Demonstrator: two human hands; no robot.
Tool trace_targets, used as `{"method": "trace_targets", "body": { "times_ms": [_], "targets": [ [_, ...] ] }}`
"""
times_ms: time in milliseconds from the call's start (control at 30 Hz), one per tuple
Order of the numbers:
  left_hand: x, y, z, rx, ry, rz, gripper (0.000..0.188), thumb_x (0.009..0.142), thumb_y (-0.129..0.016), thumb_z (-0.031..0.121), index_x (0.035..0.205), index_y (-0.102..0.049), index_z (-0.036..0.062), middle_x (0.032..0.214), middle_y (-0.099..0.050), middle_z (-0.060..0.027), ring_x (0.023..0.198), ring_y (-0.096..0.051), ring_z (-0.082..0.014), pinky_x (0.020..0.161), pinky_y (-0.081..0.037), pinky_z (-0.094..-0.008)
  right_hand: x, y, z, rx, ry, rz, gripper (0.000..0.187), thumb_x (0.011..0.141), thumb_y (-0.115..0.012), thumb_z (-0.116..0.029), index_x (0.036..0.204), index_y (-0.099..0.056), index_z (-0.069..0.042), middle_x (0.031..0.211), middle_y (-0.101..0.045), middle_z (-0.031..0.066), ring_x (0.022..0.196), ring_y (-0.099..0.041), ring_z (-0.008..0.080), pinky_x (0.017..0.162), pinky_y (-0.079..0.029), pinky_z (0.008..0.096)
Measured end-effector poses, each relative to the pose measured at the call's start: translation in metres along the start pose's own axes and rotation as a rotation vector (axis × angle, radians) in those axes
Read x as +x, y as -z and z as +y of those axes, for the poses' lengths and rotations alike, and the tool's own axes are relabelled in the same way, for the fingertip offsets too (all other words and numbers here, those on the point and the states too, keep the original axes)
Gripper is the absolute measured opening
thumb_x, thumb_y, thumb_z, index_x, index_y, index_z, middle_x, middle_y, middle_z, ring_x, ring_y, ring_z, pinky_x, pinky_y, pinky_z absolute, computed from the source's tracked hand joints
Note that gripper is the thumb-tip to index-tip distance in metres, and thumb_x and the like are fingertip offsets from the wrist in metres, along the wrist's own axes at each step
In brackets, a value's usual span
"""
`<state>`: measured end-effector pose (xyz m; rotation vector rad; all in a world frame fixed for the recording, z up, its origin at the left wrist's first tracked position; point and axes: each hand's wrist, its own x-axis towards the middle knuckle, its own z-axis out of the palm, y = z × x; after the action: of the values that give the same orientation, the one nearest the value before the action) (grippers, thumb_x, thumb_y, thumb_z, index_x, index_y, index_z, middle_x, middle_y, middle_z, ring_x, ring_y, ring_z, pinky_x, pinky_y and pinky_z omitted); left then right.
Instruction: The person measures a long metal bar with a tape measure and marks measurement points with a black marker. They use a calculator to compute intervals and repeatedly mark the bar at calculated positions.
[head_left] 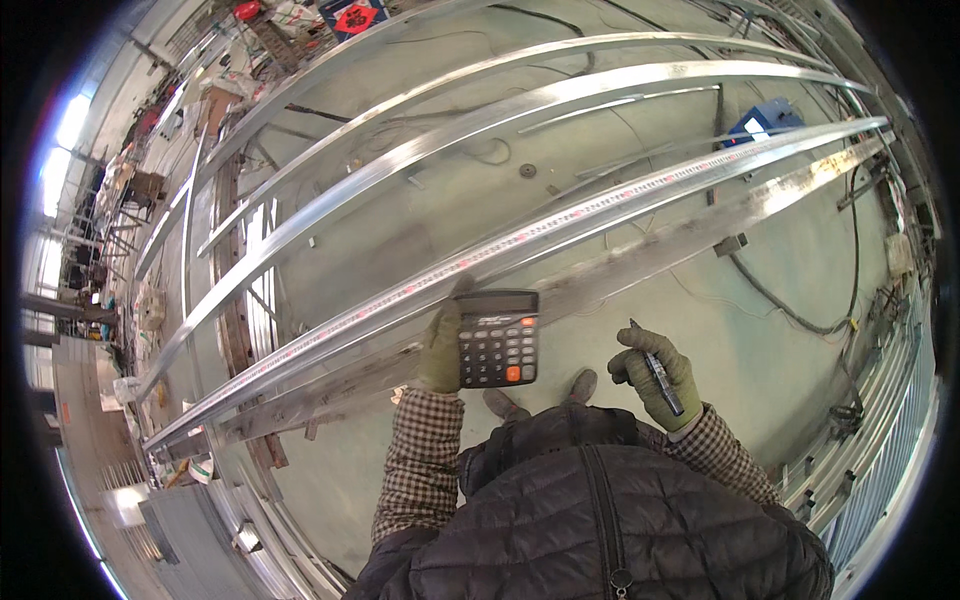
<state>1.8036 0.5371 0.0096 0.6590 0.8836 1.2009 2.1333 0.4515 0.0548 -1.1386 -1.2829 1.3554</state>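
My left hand, in an olive-green glove, grips a black calculator by its left side. The calculator's keys and its dark display face up, with a few orange keys among the black and grey ones. To the right, my right hand, gloved alike, is closed around a dark marker pen that slants across the fingers. Just beyond the calculator runs a long metal bar with a measuring tape stretched along it. Neither hand touches the bar.
Further long metal bars cross the space beyond the tape. A blue box-shaped device sits at the far right. A black cable curves over the floor on the right, near stacked metal profiles. Clutter lines the far left.
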Motion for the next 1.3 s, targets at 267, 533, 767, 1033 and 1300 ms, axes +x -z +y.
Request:
{"method": "trace_targets", "body": {
  "times_ms": [267, 533, 767, 1033, 1300],
  "targets": [
    [0.028, -0.066, -0.016, 0.075, 0.019, -0.134, 0.060, 0.118, -0.048, 0.040, 0.162, -0.047, -0.0006, 0.134, -0.072, -0.0161, 0.114, -0.074, -0.0201, 0.095, -0.063, -0.0325, -0.010, 0.065, 0.014, -0.011, 0.023, 0.094, 0.034, 0.111, -0.058, 0.000, 0.145, -0.060, -0.004, 0.103, -0.078, 0.0110, 0.095, -0.075, 0.0156, 0.088, -0.062, 0.0324],
    [0.063, -0.094, -0.029, 0.173, 0.094, -0.182, 0.067, 0.115, -0.051, 0.047, 0.159, -0.047, -0.0034, 0.141, -0.068, -0.0233, 0.123, -0.072, -0.0278, 0.102, -0.063, -0.0395, -0.010, 0.096, 0.014, -0.068, 0.010, 0.290, 0.031, 0.112, -0.059, -0.003, 0.142, -0.061, -0.004, 0.101, -0.078, 0.0104, 0.095, -0.075, 0.0155, 0.088, -0.062, 0.0322],
    [0.114, -0.151, -0.046, 0.177, 0.146, -0.359, 0.068, 0.115, -0.052, 0.048, 0.158, -0.048, -0.0035, 0.138, -0.069, -0.0193, 0.118, -0.072, -0.0255, 0.105, -0.059, -0.0395, 0.010, 0.109, 0.000, -0.113, 0.031, 0.404, 0.031, 0.112, -0.056, -0.001, 0.142, -0.061, -0.005, 0.099, -0.077, 0.0102, 0.089, -0.072, 0.0146, 0.086, -0.061, 0.0318],
    [0.146, -0.181, -0.059, 0.042, 0.253, -0.468, 0.058, 0.116, -0.049, 0.037, 0.156, -0.048, -0.0053, 0.136, -0.070, -0.0253, 0.118, -0.073, -0.0300, 0.103, -0.061, -0.0413, 0.003, 0.120, -0.009, -0.044, -0.024, 0.550, 0.031, 0.111, -0.059, -0.003, 0.143, -0.060, -0.004, 0.101, -0.076, 0.0105, 0.091, -0.072, 0.0155, 0.085, -0.061, 0.0318],
    [0.196, -0.253, -0.104, 0.156, 0.178, -0.496, 0.055, 0.116, -0.053, 0.039, 0.154, -0.054, -0.0016, 0.130, -0.072, -0.0153, 0.111, -0.073, -0.0218, 0.096, -0.062, -0.0348, -0.001, 0.163, 0.002, -0.008, -0.001, 0.597, 0.032, 0.113, -0.059, -0.007, 0.144, -0.060, -0.004, 0.103, -0.072, 0.0083, 0.096, -0.069, 0.0151, 0.089, -0.058, 0.0334]
  ]
}}
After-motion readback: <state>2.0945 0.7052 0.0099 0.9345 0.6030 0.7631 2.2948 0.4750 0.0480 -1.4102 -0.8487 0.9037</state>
